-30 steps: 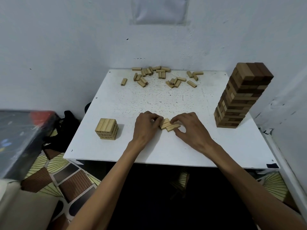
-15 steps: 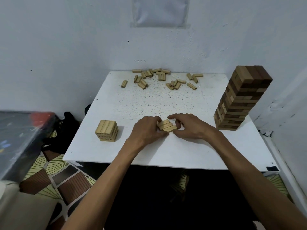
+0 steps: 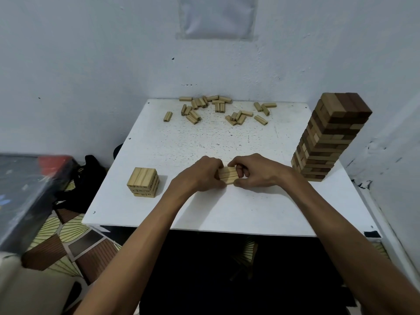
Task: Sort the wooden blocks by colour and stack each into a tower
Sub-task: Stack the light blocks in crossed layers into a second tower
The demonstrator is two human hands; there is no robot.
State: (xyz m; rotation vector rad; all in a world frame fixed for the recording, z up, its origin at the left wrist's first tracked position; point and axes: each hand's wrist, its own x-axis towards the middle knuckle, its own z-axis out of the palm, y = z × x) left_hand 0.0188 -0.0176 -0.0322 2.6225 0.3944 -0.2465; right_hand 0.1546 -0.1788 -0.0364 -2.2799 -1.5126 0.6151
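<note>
On the white table [image 3: 227, 212], the left hand [image 3: 200, 176] and right hand [image 3: 256, 172] are gripping opposite ends of a small bundle of pale blocks [image 3: 228, 176], fingers curled around it. A short pale stack [image 3: 143, 183] is sitting to their left, a tall mixed tower [image 3: 329, 137] is standing farther right, and loose blocks [image 3: 218, 109] are lying along the far edge.

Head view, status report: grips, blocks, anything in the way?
Left grip, right grip both holding light block row, mid-table. Short light stack left, mixed tower right. Nothing visibly blocking.
</note>
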